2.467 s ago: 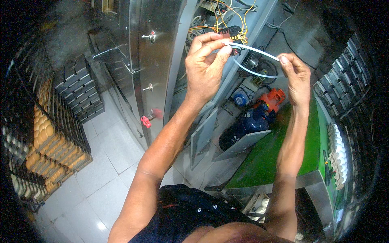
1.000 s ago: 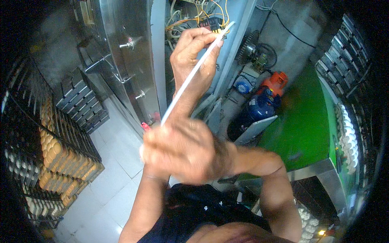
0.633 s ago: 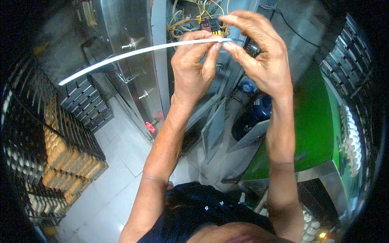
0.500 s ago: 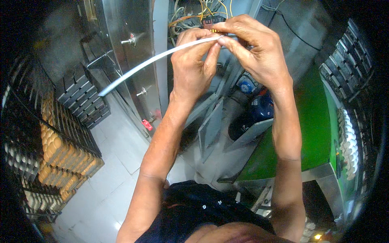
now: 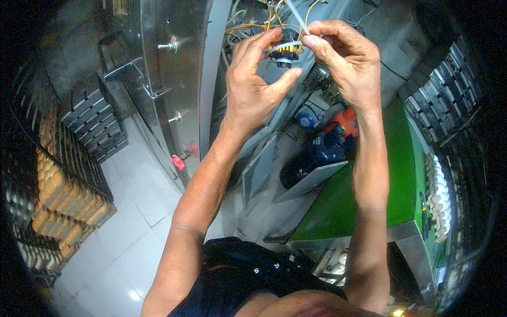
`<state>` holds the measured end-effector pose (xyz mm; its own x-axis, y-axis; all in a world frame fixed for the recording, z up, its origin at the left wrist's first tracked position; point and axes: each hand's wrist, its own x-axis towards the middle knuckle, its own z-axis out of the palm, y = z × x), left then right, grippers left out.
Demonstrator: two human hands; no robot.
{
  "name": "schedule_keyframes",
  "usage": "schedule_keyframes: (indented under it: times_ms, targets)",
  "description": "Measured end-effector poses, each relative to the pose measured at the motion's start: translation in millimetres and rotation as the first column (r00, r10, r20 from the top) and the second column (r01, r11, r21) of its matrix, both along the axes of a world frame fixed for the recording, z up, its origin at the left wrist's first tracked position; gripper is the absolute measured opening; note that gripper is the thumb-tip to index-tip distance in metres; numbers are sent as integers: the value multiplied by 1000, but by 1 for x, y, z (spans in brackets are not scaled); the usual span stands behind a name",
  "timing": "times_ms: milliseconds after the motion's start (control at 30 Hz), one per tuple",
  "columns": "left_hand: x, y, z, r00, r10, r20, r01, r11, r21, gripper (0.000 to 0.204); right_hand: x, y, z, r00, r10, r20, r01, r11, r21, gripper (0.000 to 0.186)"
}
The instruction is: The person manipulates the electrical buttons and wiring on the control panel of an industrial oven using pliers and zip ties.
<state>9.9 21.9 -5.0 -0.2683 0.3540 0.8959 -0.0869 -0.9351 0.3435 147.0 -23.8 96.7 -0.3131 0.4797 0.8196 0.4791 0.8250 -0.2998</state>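
Note:
A white cable tie (image 5: 296,16) loops around a black electrical part with yellow pieces (image 5: 285,49); its tail points up and away. My right hand (image 5: 346,61) pinches the tie between thumb and fingertips, just right of the loop. My left hand (image 5: 256,84) is spread around the part's left side. Its fingertips lie at the part's upper left, and its thumb stretches out below, apart from the fingers. Whether the hidden left fingers support the part from behind cannot be seen. Thin orange and yellow wires (image 5: 248,26) run beside the part, in front of the open grey cabinet.
A metal panel with switches (image 5: 177,79) and a red knob (image 5: 178,162) stands at left. Racks of brown eggs (image 5: 68,195) fill the far left. At right is a green-topped table (image 5: 364,203) with white eggs on trays (image 5: 438,198). A dark blue tank (image 5: 322,150) stands below.
The tie's tail, which stuck out leftward over my left hand, now points upward, with the loop visible around the part. My left thumb and fingers have spread apart. The view has shifted slightly.

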Motion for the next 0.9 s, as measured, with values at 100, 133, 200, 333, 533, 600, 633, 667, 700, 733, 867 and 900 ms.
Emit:
schedule_keyframes:
  times_ms: [100,133,200,333,533,600,633,667,700,733,867,900]
  targets:
    - [-4,1,2,991,126,-55,-122,990,71,54,-5,-7,4,999,35,-15,-35,999,-38,16]
    - [-6,1,2,979,186,-79,-177,979,102,54,-7,-10,6,998,55,-16,-56,998,-41,16]
    - [-7,4,2,979,186,-77,-175,976,130,52,-10,-15,10,995,94,-18,-95,994,-46,17]
    - [-9,4,-1,964,246,-96,-231,961,149,51,-12,-24,14,992,40,123,-37,999,-28,15]
    - [-9,-7,1,974,223,-31,-218,967,132,51,-13,-27,18,991,12,133,-23,996,82,15]
    - [-12,-5,1,972,230,-43,-222,964,147,51,-13,-30,20,991,-1,133,-12,995,95,15]
    - [-13,-5,2,971,234,-49,-224,962,155,51,-13,-30,21,991,-7,134,-7,995,102,15]
    - [-13,-6,3,970,236,-52,-226,962,153,50,-14,-32,20,994,6,106,-16,995,94,15]
    - [-14,-8,5,970,238,-55,-227,962,152,50,-16,-33,18,997,19,78,-26,996,86,15]
    - [-14,-10,6,969,239,-58,-228,962,150,49,-18,-33,16,998,32,50,-36,996,78,16]
    - [-19,-9,7,949,295,-109,-270,943,197,47,-19,-26,15,993,1,119,-11,996,84,16]
    - [-19,-10,8,951,285,-119,-260,947,189,45,-17,-25,19,993,-23,114,14,997,73,17]
